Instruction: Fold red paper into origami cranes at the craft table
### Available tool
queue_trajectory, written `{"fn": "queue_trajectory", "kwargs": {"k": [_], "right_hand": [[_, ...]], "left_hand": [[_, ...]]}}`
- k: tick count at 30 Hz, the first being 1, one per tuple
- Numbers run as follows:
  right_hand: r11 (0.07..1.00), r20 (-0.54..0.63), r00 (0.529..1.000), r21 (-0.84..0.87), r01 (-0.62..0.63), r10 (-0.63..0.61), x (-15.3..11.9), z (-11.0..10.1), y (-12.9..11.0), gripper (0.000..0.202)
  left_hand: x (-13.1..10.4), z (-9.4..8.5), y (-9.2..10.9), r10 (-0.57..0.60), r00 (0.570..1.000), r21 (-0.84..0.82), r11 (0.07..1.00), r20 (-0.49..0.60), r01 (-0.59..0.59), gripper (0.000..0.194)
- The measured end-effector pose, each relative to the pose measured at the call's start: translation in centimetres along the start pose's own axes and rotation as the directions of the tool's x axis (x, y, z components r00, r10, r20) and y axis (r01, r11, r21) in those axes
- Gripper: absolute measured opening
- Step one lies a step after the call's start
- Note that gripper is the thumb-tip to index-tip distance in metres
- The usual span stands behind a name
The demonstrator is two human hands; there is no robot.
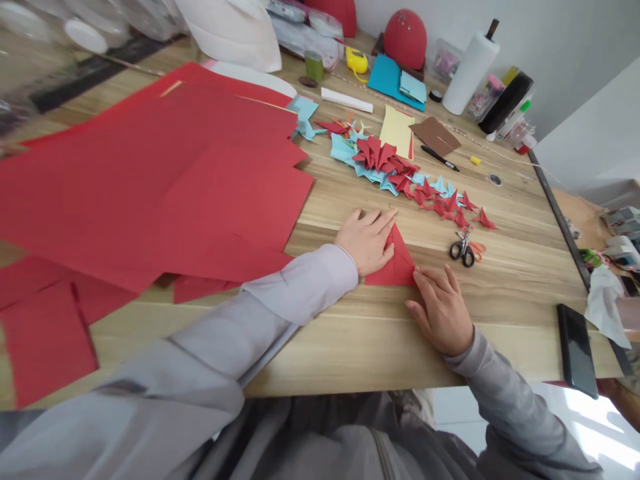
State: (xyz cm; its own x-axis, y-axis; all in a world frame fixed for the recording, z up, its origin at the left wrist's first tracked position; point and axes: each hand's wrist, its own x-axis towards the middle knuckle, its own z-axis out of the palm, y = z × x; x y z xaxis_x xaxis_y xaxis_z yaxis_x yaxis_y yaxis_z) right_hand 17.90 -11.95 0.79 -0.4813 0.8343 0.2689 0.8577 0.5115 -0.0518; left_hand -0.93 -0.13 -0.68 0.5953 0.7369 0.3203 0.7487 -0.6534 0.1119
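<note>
A folded piece of red paper [393, 269] lies flat on the wooden table, with crease lines across it and a pointed top. My left hand [367, 241] rests on its left side, fingers stretched out and pressing it down. At the paper's right corner, my right hand [443, 307] touches the edge with its fingertips, its fingers slightly bent and the thumb apart. Beyond my hands, folded red paper cranes [376, 155] and light blue paper cranes [373, 175] form a long heap. Scissors [465, 249] with black handles lie beside an orange-handled pair, above my right hand.
Large red paper sheets [200, 173] cover the table's left part. A black phone [577, 350] lies near the right front edge. Toward the back are a black pen [440, 158], brown paper [435, 135], a yellow tape measure [357, 61] and a white roll [470, 73]. Part of another person's arm [623, 403] shows at far right.
</note>
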Motion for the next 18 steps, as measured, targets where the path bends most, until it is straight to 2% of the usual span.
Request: {"fn": "queue_trajectory", "kwargs": {"k": [5, 7, 9, 14, 18], "right_hand": [[0.998, -0.116, 0.991, 0.03, -0.057, 0.06, -0.4, -1.0, 0.0, 0.024], [0.992, -0.186, 0.975, 0.053, -0.113, 0.122, 0.8, -1.3, 0.8, 0.016], [0.99, -0.243, 0.96, 0.066, -0.128, 0.141, 2.9, -1.1, 1.9, 0.017], [0.988, -0.14, 0.989, 0.142, 0.057, -0.037, 8.5, 1.6, 4.5, 0.027], [0.991, -0.079, 0.995, 0.116, 0.063, -0.054, 9.9, 3.8, 4.8, 0.029]], "left_hand": [[-0.1, 0.0, 0.0, -0.02, 1.0, -0.013, 1.0, 0.011, 0.021, 0.054], [-0.1, -0.1, 0.0, -0.024, 1.0, -0.014, 1.0, 0.019, 0.024, 0.054], [0.0, -0.1, 0.1, -0.035, 0.999, -0.016, 0.999, 0.016, 0.035, 0.055], [0.1, -0.1, 0.1, -0.107, 0.994, -0.034, 0.994, 0.005, 0.107, 0.067], [0.1, -0.3, 0.0, -0.139, 0.99, -0.046, 0.989, -0.001, 0.139, 0.07]]}}
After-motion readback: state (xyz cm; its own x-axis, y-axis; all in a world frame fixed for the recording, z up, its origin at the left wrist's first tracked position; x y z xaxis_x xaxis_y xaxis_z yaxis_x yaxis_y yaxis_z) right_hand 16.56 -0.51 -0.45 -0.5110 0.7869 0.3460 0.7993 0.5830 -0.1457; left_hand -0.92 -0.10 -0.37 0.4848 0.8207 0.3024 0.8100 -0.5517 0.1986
